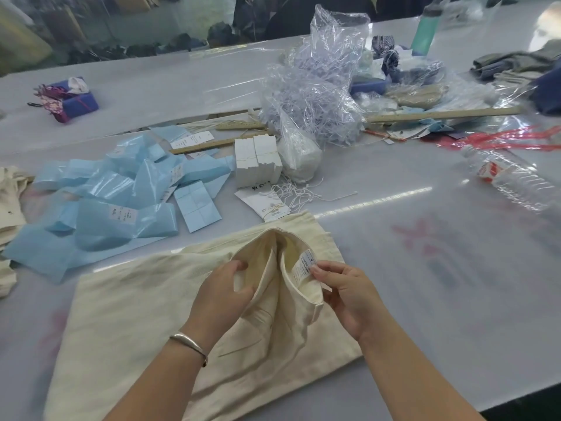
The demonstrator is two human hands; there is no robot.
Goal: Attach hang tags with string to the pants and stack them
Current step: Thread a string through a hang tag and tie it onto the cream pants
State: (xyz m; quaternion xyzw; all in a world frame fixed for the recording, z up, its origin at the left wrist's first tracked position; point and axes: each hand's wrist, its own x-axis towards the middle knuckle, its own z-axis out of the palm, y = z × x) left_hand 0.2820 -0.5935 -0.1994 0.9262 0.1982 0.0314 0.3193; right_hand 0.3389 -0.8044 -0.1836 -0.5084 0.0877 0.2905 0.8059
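Long pale grey worktable (394,299) under a glossy clear film, crowded at the far side, dim blurred workshop clutter beyond. Near edge: folded cream cotton pants (136,314), lying flat, waistband end pulled open toward the middle of the table. Left hand (221,293), silver bangle at the wrist, fingers curled round one side of the opened waistband, holding it apart. Right hand (346,296), thumb and forefinger pinching the white sewn-in care label (303,265) just inside the other side.

Probably the locating step: finding the label loop before threading. Best done by keeping the waist spread with the left, turning the label clear of the fabric with the right, passing string through the loop rather than the cloth, avoiding puckers.

Supplies just beyond the waistband: loose white printed hang tags (264,202) tied with thin string, a tangle of white string loops (300,192) beside them, a banded block of white card tags (258,159) behind. Left of these, a heap of pale blue folded paper packets (121,189). Right, a crushed clear plastic water bottle (510,180) lying on its side.

Writing: dark characters on the top hang tag, fine print on the care label and packet stickers, red-and-white bottle label — all too small or blurred to read.
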